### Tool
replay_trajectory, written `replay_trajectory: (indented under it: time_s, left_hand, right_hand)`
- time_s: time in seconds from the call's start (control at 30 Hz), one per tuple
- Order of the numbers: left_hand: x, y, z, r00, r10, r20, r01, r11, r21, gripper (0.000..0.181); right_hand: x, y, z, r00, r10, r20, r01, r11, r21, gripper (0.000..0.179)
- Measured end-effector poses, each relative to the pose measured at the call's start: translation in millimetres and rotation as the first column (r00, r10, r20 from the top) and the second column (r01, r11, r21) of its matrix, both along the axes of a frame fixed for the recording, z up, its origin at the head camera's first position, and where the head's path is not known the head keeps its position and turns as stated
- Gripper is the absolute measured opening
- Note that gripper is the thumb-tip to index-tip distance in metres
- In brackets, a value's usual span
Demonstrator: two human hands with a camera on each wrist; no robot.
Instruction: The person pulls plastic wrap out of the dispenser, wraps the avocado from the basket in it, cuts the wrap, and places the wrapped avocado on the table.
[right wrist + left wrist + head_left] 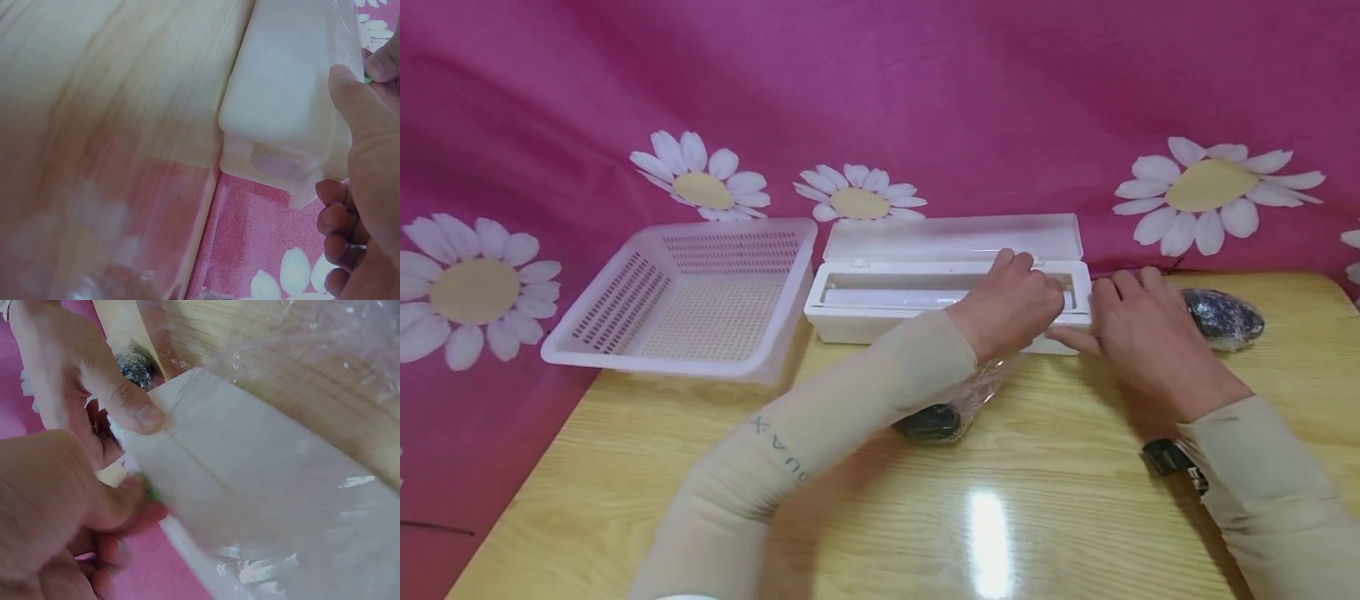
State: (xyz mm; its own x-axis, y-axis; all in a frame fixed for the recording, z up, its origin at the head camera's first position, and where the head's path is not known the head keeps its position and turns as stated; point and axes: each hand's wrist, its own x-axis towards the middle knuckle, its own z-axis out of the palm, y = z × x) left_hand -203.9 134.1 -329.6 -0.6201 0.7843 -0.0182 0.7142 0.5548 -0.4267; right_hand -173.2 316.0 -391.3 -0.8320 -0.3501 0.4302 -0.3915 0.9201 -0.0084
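Note:
A white cling film box (850, 322) stands on the table with its lid (955, 237) raised. My left hand (1015, 302) reaches over the box's right end. Its thumb and finger pinch a small green piece (150, 487) at the box edge, mostly hidden. My right hand (1157, 346) grips the right end of the box, thumb on the front face and fingers curled behind. Clear film (988, 383) hangs from the front onto a dark object (931, 422), partly hidden by my left forearm. A dark film-wrapped item (1225, 319) lies beyond my right hand.
A white plastic basket (752, 363) stands left of the box, with holes in its sides and base. Behind the wooden table (880, 517) hangs a magenta cloth (970, 108) with daisies.

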Motion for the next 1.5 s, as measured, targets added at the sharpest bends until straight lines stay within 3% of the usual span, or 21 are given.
replay_trajectory:
  time_s: [0.2, 0.43, 0.53, 0.63, 0.77, 0.9, 1.1, 1.23, 1.37, 1.5]
  left_hand:
    - [4.7, 13.1, -0.6, 0.998, -0.022, -0.061, 0.024, 1.0, 0.019, 0.018]
    - [5.6, 13.1, 3.9, 0.996, -0.033, -0.08, 0.037, 0.998, 0.048, 0.019]
    - [6.3, 15.5, 5.1, 0.996, -0.034, -0.08, 0.039, 0.997, 0.062, 0.027]
    - [6.3, 19.3, 8.0, 0.999, -0.024, -0.038, 0.026, 0.998, 0.064, 0.032]
    - [6.4, 25.4, 13.6, 0.999, -0.02, 0.04, 0.017, 0.998, 0.06, 0.02]
    - [6.3, 27.6, 19.1, 0.995, 0.01, 0.097, -0.015, 0.999, 0.044, 0.028]
    - [5.0, 24.0, 20.8, 0.986, 0.022, 0.167, -0.036, 0.996, 0.084, 0.022]
    - [0.4, 17.6, 24.1, 0.972, 0.027, 0.232, -0.053, 0.993, 0.107, 0.01]
    - [-6.1, -3.0, 31.1, 0.974, 0.008, 0.227, -0.046, 0.985, 0.166, 0.023]
    - [-10.2, -33.9, 35.0, 0.979, -0.02, 0.204, -0.037, 0.962, 0.269, 0.027]
  right_hand:
    - [3.5, -4.2, 2.0, 0.999, -0.014, 0.039, 0.014, 1.0, 0.0, 0.051]
    - [4.0, -6.1, 7.0, 0.999, -0.015, 0.044, 0.014, 1.0, 0.026, 0.049]
    - [4.5, -5.6, 9.8, 0.999, -0.011, 0.054, 0.008, 0.999, 0.049, 0.047]
    - [5.5, -4.5, 12.1, 0.998, -0.009, 0.063, 0.005, 0.998, 0.064, 0.044]
    - [6.1, -4.6, 13.4, 0.999, 0.025, 0.043, -0.027, 0.999, 0.037, 0.035]
    - [4.1, -8.4, 13.1, 0.997, 0.075, 0.015, -0.075, 0.997, -0.01, 0.025]
    - [3.6, -11.0, 12.2, 0.997, 0.071, -0.03, -0.072, 0.997, -0.026, 0.03]
    - [3.7, -9.8, 10.6, 0.999, 0.047, -0.017, -0.048, 0.998, -0.045, 0.043]
    - [1.9, -6.6, 6.5, 0.999, 0.029, -0.017, -0.03, 0.998, -0.049, 0.056]
    - [0.5, 2.5, -0.6, 0.996, -0.037, 0.079, 0.043, 0.996, -0.073, 0.063]
